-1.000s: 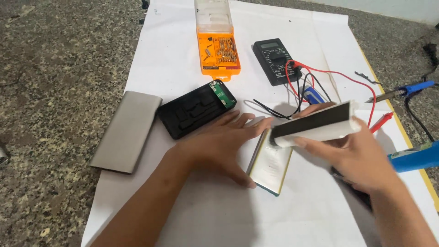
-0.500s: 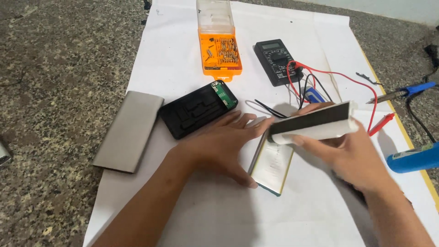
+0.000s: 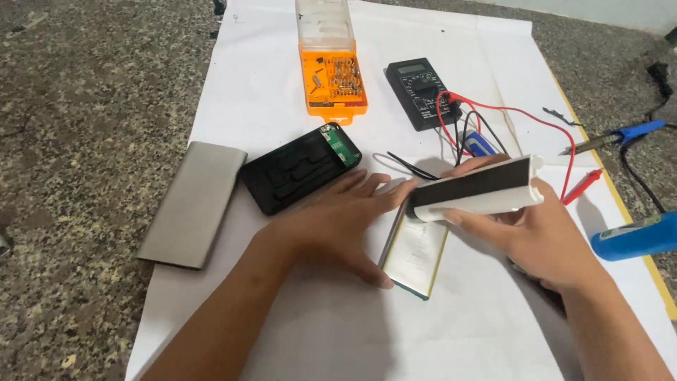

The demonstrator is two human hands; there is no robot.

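Cell [image 3: 416, 254] lies flat under the left hand's [image 3: 331, 226] open fingers, pinned steady, while the right hand [image 3: 536, 233] grips a white shell [image 3: 479, 189] tilted just above it.

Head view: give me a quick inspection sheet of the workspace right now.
Surface: white paper sheet over a speckled stone floor.
Job's things: flat battery pack on the paper; white casing piece tilted above its far end.
Clutter: grey metal shell, black inner frame, orange bit case, multimeter, blue tool.
Hands: left hand flat, touching the pack's edge; right hand grips the casing.
Cables: red and black test leads; soldering iron with cord.
Surroundings: nothing seen.
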